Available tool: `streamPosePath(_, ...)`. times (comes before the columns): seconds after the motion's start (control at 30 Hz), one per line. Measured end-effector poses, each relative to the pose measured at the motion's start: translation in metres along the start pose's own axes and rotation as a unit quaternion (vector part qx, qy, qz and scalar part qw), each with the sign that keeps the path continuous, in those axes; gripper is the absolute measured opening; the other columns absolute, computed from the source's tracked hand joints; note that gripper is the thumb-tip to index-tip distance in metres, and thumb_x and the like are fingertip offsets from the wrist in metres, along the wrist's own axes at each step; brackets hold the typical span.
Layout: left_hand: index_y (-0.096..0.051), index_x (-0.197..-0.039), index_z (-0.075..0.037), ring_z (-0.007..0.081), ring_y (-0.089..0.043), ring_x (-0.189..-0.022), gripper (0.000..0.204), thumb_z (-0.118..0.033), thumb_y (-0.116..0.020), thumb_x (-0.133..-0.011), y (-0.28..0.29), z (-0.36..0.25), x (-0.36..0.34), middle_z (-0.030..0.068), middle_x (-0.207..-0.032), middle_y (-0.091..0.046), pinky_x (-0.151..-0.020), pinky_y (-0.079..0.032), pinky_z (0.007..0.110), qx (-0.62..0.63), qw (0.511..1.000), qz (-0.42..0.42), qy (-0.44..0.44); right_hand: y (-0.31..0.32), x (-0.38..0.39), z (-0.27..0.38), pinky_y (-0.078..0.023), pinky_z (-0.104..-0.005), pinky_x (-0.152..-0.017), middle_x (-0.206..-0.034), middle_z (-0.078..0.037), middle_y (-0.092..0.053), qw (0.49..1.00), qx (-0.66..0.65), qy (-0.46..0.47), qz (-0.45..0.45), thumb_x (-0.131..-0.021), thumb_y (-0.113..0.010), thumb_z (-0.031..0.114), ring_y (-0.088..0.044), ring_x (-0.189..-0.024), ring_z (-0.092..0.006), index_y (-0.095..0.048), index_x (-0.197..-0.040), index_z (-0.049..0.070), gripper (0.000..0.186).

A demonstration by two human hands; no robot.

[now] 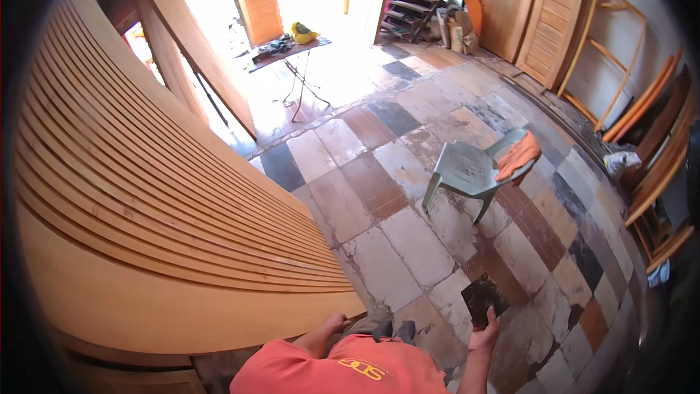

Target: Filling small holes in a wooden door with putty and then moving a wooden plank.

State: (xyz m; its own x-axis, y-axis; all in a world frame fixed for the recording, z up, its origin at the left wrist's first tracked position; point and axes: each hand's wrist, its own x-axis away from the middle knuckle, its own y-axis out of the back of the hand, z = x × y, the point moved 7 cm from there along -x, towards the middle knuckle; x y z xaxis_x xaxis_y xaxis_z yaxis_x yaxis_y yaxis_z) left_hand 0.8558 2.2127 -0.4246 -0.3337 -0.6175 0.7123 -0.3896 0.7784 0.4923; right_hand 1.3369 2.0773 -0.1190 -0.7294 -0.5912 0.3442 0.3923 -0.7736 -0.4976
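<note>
My right hand (487, 327) grips a dark, squarish, thin piece (481, 295) by its lower part, held over the tiled floor beside my body. My left hand (335, 322) is at the lower edge of a large wooden panel (146, 197) with many curved grooves, its fingers curled; what they hold, if anything, is too small to make out. The panel fills the left side of the view. My red-shirted torso (343, 365) shows at the bottom.
A green plastic chair (467, 168) with orange cloth (518, 155) stands right of center. A folding table (270, 63) holds a yellow bundle (302, 32). Wooden doors (547, 22), frames and boards line the right wall. Metal steps (412, 4) are at the back; leaning boards (182, 36) stand upper left.
</note>
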Motion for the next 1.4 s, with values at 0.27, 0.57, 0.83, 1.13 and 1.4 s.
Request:
streamPosePath(0.27, -0.077, -0.113, -0.004, 0.0384, -0.073, -0.099, 0.059, -0.055, -0.071, -0.085, -0.004, -0.001, -0.041, 0.0232, -0.107, -0.076, -0.083, -0.056, 0.047, 0.304, 0.949, -0.049, 0.066, -0.137, -0.143, -0.018, -0.062, -0.0293, -0.069, -0.116, 0.000, -0.073, 0.997, -0.001, -0.038, 0.063, -0.095, -0.073, 0.019, -0.074, -0.093, -0.0160, -0.062, -0.133, 0.016, 0.040)
streamPosePath(0.57, -0.076, -0.114, -0.004, 0.0385, -0.073, -0.102, 0.058, -0.053, -0.071, -0.083, 0.174, -0.030, -0.241, 0.0231, -0.111, -0.075, -0.086, -0.056, 0.049, 0.005, 0.999, -0.006, 0.049, -0.306, -0.244, -0.110, -0.061, -0.0310, -0.056, -0.111, 0.000, -0.075, 0.993, 0.021, -0.101, 0.051, -0.092, -0.076, 0.024, -0.075, -0.087, -0.0172, -0.063, -0.128, 0.020, 0.038)
streamPosePath(0.83, -0.052, -0.152, -0.013, 0.0246, -0.064, -0.122, 0.066, -0.048, -0.068, -0.099, 0.459, -0.317, -0.314, 0.0127, -0.143, -0.063, -0.102, -0.052, 0.040, 0.315, 0.923, 0.113, -0.189, -0.532, -0.363, -0.153, -0.065, -0.0380, -0.081, -0.125, -0.006, -0.071, 0.969, 0.027, -0.155, 0.191, -0.095, -0.072, 0.014, -0.073, -0.108, -0.0226, -0.059, -0.136, 0.010, 0.043)
streamPosePath(1.13, -0.061, -0.132, -0.004, 0.0183, -0.070, -0.105, 0.038, -0.026, -0.069, -0.102, 0.679, -0.473, -0.358, 0.0087, -0.122, -0.072, -0.090, -0.060, 0.035, 0.633, 0.719, -0.077, -0.277, -0.762, -0.492, -0.230, -0.053, -0.0339, -0.099, -0.121, -0.004, -0.072, 0.934, 0.084, -0.156, 0.310, -0.100, -0.069, 0.012, -0.068, -0.108, -0.0172, -0.064, -0.131, 0.007, 0.032)
streamPosePath(1.4, -0.067, -0.117, -0.004, 0.0183, -0.075, -0.092, 0.025, -0.022, -0.072, -0.100, 0.835, -0.495, -0.455, 0.0095, -0.108, -0.076, -0.078, -0.065, 0.032, 0.696, 0.643, -0.223, -0.228, -0.941, -0.612, -0.265, -0.052, -0.0336, -0.099, -0.121, -0.004, -0.073, 0.852, 0.145, -0.228, 0.449, -0.101, -0.069, 0.015, -0.069, -0.108, -0.0144, -0.068, -0.128, 0.006, 0.029)
